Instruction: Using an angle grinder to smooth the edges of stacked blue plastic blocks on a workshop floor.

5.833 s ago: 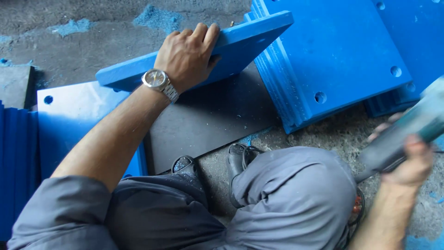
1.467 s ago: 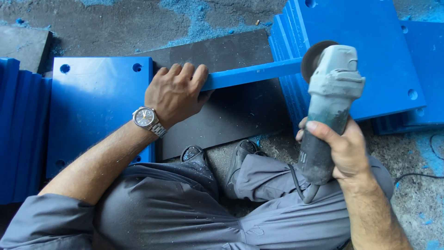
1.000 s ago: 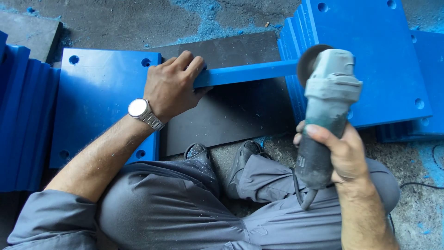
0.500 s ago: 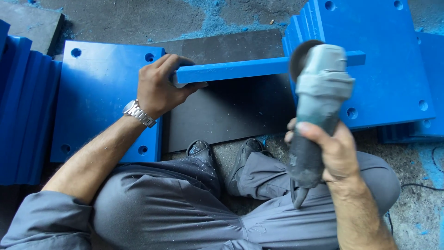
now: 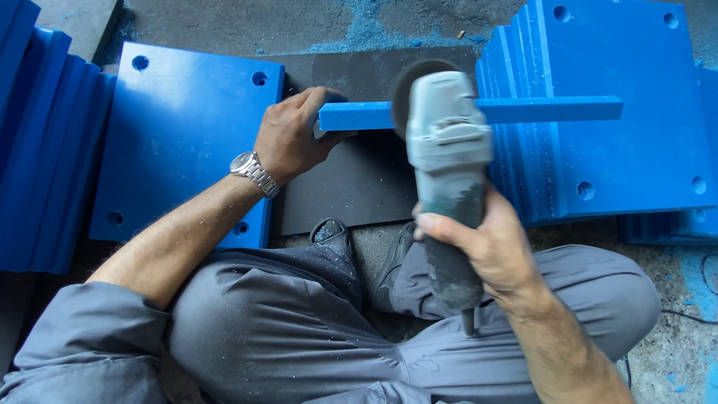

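Note:
My left hand (image 5: 293,136), with a metal watch on the wrist, grips the left end of a blue plastic plate (image 5: 553,109) that stands on edge over a dark grey slab (image 5: 351,187). My right hand (image 5: 490,247) holds a grey angle grinder (image 5: 445,150) by its body. The grinder's dark disc (image 5: 407,78) sits against the upper edge of the blue plate, a little right of my left hand. I sit cross-legged in grey trousers just below the slab.
A flat blue plate with corner holes (image 5: 179,135) lies to the left, beside upright blue plates (image 5: 45,150) at the far left. A stack of blue drilled plates (image 5: 621,150) lies on the right. Blue shavings dust the concrete floor (image 5: 247,22). A black cable (image 5: 699,307) runs at the right.
The grinder has moved left along the upright plate's edge, closer to my left hand. My left hand keeps hold of the plate's left end.

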